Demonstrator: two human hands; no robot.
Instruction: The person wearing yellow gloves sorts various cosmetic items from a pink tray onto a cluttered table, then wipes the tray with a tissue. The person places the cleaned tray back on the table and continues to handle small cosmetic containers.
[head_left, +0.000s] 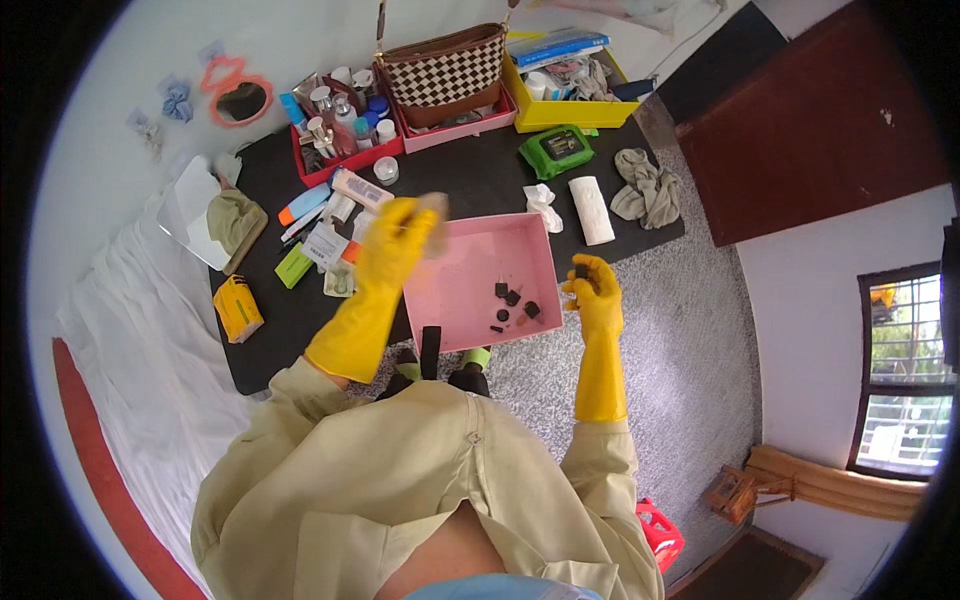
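Note:
My left hand (393,240), in a long yellow rubber glove, is closed above the left side of a pink box (545,245). From its fingers a pale beige, blurred thing (436,226) sticks out; I cannot make out its kind. My right hand (597,290), gloved the same way, is just right of the box. It pinches a small black cap-like piece (581,271) between thumb and fingers. The box is at the table's near edge. Several small black pieces (502,290) lie on its floor, toward the near right corner.
On the black table (470,185) stand a red box (375,155) of bottles, a checkered bag (447,70) and a yellow box (525,118). Green wipes (556,152), a white roll (592,210) and a grey cloth (647,190) lie right; a yellow pack (238,308) lies left.

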